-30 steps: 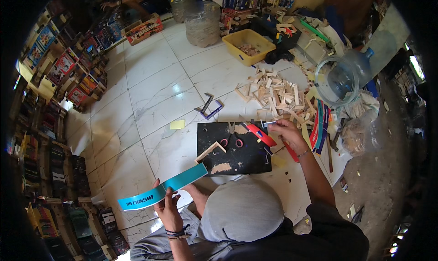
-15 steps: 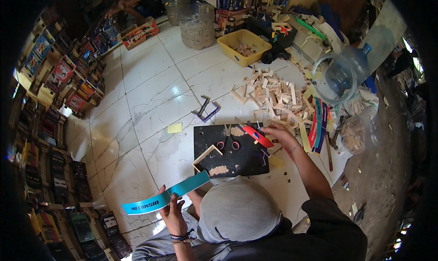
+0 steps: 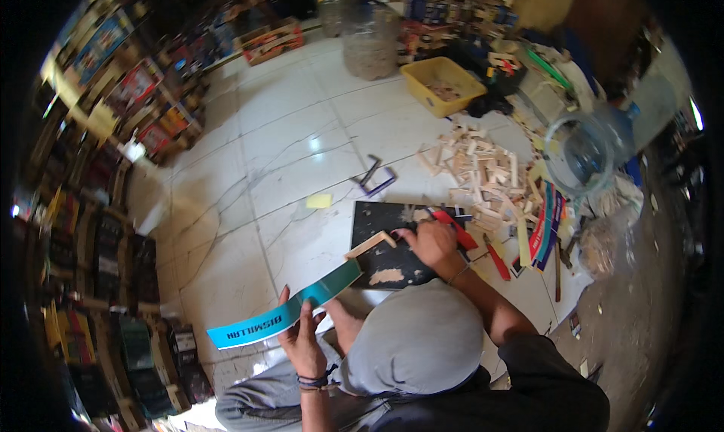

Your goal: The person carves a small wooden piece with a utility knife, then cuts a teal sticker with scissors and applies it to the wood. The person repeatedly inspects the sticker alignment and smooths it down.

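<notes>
Left hand [image 3: 302, 340] clamped on the long teal-blue strip [image 3: 283, 316], held over the lap. Right hand [image 3: 431, 243] grips a wooden stick [image 3: 370, 244] on the black board [image 3: 396, 239]. Assembly step; next, align stick to strip.

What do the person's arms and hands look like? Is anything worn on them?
Both forearms are bare. The left hand has a dark band with small beads around its wrist. The right hand has a thin, light bracelet at its wrist, and higher up that arm a dark short sleeve covers the upper part. No gloves or rings are visible.
</notes>
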Demonstrator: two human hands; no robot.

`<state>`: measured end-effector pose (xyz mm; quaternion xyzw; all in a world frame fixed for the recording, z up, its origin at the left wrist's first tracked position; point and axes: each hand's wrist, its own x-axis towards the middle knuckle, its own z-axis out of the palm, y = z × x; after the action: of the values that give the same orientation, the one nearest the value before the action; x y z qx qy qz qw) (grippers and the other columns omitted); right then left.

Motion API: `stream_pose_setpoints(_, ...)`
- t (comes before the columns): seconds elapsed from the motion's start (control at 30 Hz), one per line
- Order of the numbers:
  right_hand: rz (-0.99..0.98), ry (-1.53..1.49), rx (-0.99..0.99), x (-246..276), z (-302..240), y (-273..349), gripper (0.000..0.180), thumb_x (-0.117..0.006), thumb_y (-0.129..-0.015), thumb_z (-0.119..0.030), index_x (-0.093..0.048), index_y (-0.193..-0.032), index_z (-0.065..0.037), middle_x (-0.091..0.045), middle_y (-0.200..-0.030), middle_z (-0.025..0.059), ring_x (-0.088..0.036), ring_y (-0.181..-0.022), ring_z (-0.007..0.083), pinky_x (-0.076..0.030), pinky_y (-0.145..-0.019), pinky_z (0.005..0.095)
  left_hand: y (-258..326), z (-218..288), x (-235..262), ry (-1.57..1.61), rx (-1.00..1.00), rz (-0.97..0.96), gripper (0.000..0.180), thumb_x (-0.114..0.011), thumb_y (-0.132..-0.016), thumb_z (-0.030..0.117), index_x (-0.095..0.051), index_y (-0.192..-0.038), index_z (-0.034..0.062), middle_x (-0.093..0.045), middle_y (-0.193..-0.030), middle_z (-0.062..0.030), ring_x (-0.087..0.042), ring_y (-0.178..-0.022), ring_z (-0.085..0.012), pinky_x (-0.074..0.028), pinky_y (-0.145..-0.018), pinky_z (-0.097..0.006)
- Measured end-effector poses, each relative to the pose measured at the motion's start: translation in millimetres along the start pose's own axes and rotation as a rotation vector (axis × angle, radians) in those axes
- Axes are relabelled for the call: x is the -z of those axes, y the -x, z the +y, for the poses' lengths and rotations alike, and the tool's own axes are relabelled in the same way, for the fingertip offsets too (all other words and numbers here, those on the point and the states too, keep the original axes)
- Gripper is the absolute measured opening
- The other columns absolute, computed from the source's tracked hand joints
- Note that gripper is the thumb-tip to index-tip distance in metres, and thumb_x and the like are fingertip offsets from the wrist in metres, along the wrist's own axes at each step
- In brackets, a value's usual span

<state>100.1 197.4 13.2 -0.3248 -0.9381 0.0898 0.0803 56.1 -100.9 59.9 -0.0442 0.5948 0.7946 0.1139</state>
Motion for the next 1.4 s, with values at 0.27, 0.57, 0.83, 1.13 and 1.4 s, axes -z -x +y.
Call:
stream_pose_setpoints(0.27,-0.144,0.145,-0.011,-2,13,-18,0.049,-0.076,-0.082,-0.049,-0.076,-0.083,0.0,-0.072,-0.083,0.0225,-0.071,-0.083,0.0399,-0.055,-0.075,0.0503,4,27,5,0.446,0.061,-0.091,0.054,-0.057,-0.105,0.025,-0.041,-0.152,0.0035,-0.061,-0.129,-0.0102,-0.065,-0.116,-0.0244,-0.055,-0.101,-0.041)
stream_pose_setpoints(0.57,-0.435,-0.434,-0.176,102,64,-56,0.027,-0.077,-0.083,-0.03,-0.071,-0.082,-0.003,-0.072,-0.103,0.0115,-0.068,-0.096,0.026,-0.054,-0.075,0.0347,4,66,2,0.634,0.011,-0.172,0.048,-0.05,-0.107,0.011,-0.039,-0.153,0.0019,-0.053,-0.143,-0.0097,-0.064,-0.117,-0.0224,-0.054,-0.107,-0.043)
stream_pose_setpoints(0.83,-0.254,-1.973,0.519,214,21,-69,0.044,-0.077,-0.088,-0.04,-0.064,-0.117,-0.009,-0.062,-0.126,0.0062,-0.05,-0.126,0.019,-0.046,-0.091,0.037,1,96,-17,0.61,-0.146,-0.094,0.032,-0.058,-0.102,0.004,-0.058,-0.134,-0.0008,-0.048,-0.152,-0.013,-0.061,-0.123,-0.0257,-0.058,-0.1,-0.045)
stream_pose_setpoints(1.13,-0.618,-2.012,0.361,118,-145,-26,0.038,-0.086,-0.081,-0.025,-0.068,-0.11,-0.008,-0.061,-0.124,0.0076,-0.051,-0.121,0.0194,-0.047,-0.085,0.0368,-33,105,-14,0.31,-0.417,-0.021,0.042,-0.059,-0.101,0.002,-0.053,-0.143,0.0035,-0.056,-0.141,-0.0076,-0.063,-0.113,-0.0162,-0.059,-0.097,-0.037)
stream_pose_setpoints(1.4,-0.959,-1.421,0.42,99,-144,19,0.026,-0.077,-0.087,-0.009,-0.06,-0.103,0.0,-0.067,-0.101,0.0072,-0.059,-0.08,0.0096,-0.052,-0.087,0.0292,-33,111,-17,0.318,-0.33,0.161,0.051,-0.064,-0.099,0.003,-0.044,-0.145,0.007,-0.057,-0.129,-0.014,-0.065,-0.114,-0.0265,-0.055,-0.104,-0.046)
